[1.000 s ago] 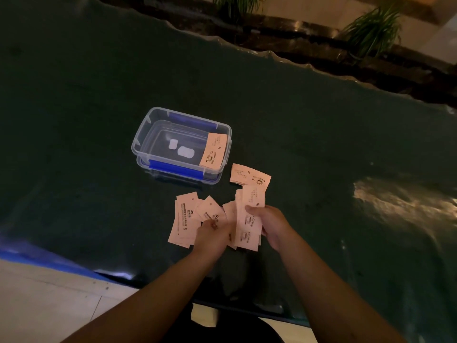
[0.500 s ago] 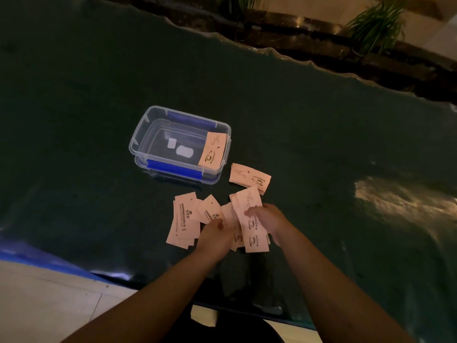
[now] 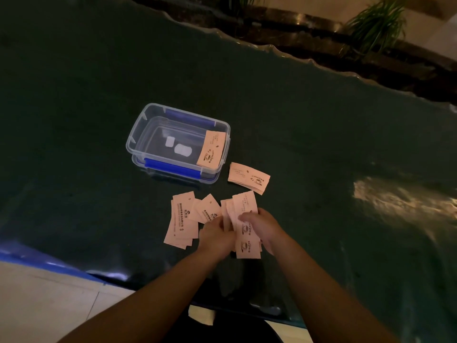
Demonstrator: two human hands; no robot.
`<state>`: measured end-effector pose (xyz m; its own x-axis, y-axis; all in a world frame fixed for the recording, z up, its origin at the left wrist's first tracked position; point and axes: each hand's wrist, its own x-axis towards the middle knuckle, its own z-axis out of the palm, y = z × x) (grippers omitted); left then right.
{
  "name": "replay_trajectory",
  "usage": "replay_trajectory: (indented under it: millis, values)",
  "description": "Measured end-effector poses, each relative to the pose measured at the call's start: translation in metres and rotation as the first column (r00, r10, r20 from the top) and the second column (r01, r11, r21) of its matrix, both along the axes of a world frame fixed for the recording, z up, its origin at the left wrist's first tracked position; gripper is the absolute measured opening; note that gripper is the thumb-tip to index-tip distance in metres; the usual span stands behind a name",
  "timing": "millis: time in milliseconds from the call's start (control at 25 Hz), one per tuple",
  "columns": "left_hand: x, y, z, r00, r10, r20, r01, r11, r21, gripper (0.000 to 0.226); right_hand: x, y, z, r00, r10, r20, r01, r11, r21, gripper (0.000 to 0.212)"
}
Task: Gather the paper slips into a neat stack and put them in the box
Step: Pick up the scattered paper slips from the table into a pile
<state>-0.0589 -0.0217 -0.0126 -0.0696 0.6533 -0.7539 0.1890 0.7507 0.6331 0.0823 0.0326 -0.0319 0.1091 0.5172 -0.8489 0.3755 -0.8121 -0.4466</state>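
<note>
Pink paper slips with a coffee-cup print lie on the dark green table. My right hand (image 3: 262, 227) grips a bundle of slips (image 3: 246, 240) from its right side. My left hand (image 3: 215, 235) presses against the bundle's left edge, fingers curled on it. Loose slips (image 3: 183, 219) fan out to the left of my hands. A small neat stack (image 3: 248, 178) lies apart, just right of the box. The clear plastic box (image 3: 138, 134) with blue clips stands open behind, and one slip (image 3: 212, 149) leans against its right inner wall.
The table's near edge (image 3: 106, 278) runs just below my forearms, with pale floor tiles beyond. A wavy far edge (image 3: 272, 49) borders a dark planter ledge with green plants (image 3: 376, 23). A bright glare patch (image 3: 395, 201) sits on the right.
The bundle in my hands has slid a little toward me and tilted, and my left hand has closed in against its left edge. The box and the separate stack have not moved.
</note>
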Motion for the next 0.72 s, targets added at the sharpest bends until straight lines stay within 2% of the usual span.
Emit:
replay_trajectory:
  millis: [160, 320, 480, 600, 720]
  values:
    - [0.0, 0.005, 0.003, 1.0, -0.005, -0.007, 0.005, 0.998, -0.058, 0.025, 0.001, 0.0, -0.005, 0.995, -0.103, 0.009, 0.103, 0.995, 0.007, 0.052]
    - [0.006, 0.003, 0.001, 0.999, -0.036, 0.023, 0.038, 0.997, -0.069, 0.041, -0.005, -0.001, -0.006, 0.993, -0.117, 0.014, 0.116, 0.993, 0.019, 0.062]
    - [0.011, -0.004, -0.003, 0.998, -0.038, 0.05, 0.041, 0.998, -0.055, 0.042, -0.007, 0.004, 0.001, 0.999, 0.005, 0.048, -0.005, 1.0, 0.0, 0.066]
    - [0.01, -0.008, -0.001, 1.0, 0.002, 0.01, -0.002, 0.998, -0.062, 0.037, -0.012, 0.008, 0.0, 0.994, 0.108, 0.025, -0.108, 0.994, 0.027, 0.057]
    - [0.005, -0.015, -0.003, 0.977, 0.197, -0.083, -0.204, 0.975, -0.086, 0.035, -0.019, 0.007, 0.001, 0.977, 0.214, 0.026, -0.215, 0.975, 0.064, 0.059]
